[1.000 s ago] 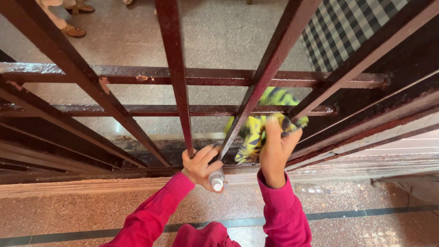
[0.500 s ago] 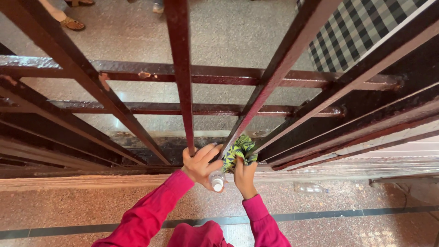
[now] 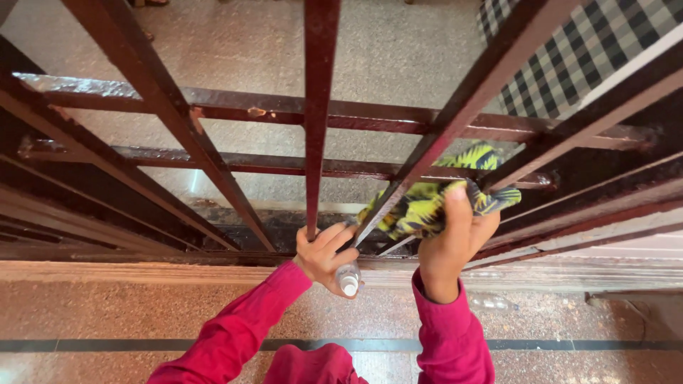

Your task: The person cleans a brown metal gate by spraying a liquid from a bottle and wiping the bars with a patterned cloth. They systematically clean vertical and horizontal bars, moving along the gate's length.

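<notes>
My right hand (image 3: pixel 449 245) grips a yellow and dark leaf-patterned cloth (image 3: pixel 425 204) and presses it against a slanted dark brown metal bar (image 3: pixel 455 122) of a window grille. My left hand (image 3: pixel 326 256) is wrapped around the foot of the middle upright bar (image 3: pixel 316 107) and also holds a small clear bottle with a white cap (image 3: pixel 348 279), cap pointing toward me. Both arms wear bright pink sleeves.
The grille has two horizontal rails (image 3: pixel 284 112) and more uprights at left (image 3: pixel 163 107) and right. A stone sill (image 3: pixel 142 270) runs below it. Beyond the bars lie a speckled floor and a black and white checked cloth (image 3: pixel 569 57). A clear bottle (image 3: pixel 491 302) lies on the floor.
My right hand has slid the cloth up the slanted bar from its foot, after coming down from higher a second ago. My left hand has kept its grip on the bar and bottle.
</notes>
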